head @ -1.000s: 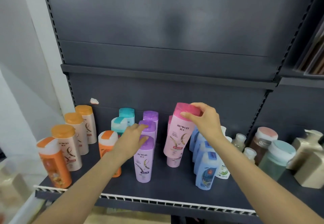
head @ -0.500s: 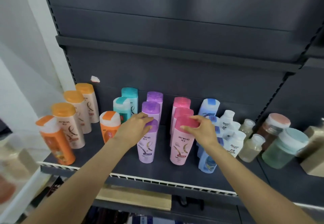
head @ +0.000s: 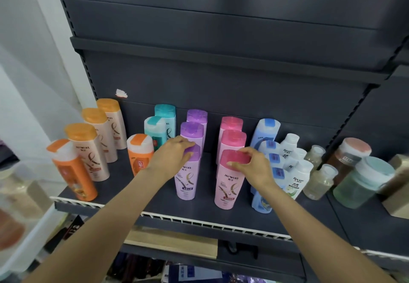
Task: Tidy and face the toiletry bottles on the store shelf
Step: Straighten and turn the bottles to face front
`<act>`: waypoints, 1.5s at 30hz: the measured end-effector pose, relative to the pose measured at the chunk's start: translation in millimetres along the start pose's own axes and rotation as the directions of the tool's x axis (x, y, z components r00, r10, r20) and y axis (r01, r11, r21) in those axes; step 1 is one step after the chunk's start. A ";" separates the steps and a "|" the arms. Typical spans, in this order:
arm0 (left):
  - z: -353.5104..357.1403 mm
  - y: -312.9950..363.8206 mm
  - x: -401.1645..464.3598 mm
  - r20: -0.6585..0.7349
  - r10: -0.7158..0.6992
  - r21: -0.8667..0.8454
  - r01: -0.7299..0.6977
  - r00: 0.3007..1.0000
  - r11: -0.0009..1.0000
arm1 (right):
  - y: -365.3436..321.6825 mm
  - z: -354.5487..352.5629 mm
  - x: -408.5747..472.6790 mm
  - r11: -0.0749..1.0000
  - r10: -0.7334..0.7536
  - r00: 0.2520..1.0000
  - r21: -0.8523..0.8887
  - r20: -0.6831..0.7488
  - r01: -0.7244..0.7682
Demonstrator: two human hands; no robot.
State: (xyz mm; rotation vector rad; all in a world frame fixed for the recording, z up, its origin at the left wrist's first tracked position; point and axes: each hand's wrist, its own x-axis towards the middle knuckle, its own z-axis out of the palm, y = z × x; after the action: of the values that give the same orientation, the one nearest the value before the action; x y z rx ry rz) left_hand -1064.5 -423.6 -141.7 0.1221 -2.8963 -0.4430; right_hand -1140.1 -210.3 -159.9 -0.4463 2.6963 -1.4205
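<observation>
On the dark metal shelf [head: 205,207], a front lilac plastic shampoo bottle with a purple cap [head: 187,177] is the landmark: two more purple-capped bottles [head: 194,125] stand in file behind it, and a pink-capped bottle [head: 230,183] stands just to its right, at the head of its own file. Left of the landmark stands a small orange bottle [head: 139,154], with teal-capped bottles [head: 159,125] behind that. Farther left are orange-capped beige bottles [head: 93,150]; blue-capped bottles [head: 265,136] stand right of the pink file.
</observation>
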 end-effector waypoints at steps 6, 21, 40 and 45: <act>0.6 -0.7 -0.7 -0.002 -0.009 0.002 0.009 1.000 1.000 | 1.0 -2.3 -3.1 0.999 -0.021 0.999 -0.040 0.043 0.023; -8.2 -4.6 15.2 0.042 0.008 0.067 -0.011 0.999 0.998 | -16.9 -17.2 75.7 0.915 -0.088 0.989 -0.383 0.117 0.126; -14.0 -0.4 15.8 0.121 0.005 0.108 -0.018 0.993 0.994 | -31.3 -18.2 77.8 0.973 -0.113 0.992 -0.195 0.064 0.123; -20.4 3.4 16.1 0.175 -0.057 0.069 0.046 0.983 0.997 | -77.7 -50.9 61.3 0.970 -0.234 0.970 -0.079 -0.060 0.229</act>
State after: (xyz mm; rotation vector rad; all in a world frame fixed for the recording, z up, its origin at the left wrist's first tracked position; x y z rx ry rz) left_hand -1075.9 -428.0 -118.5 0.1764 -3.0897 -0.3871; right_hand -1190.8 -228.4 -62.4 -0.7536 2.8358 -1.4184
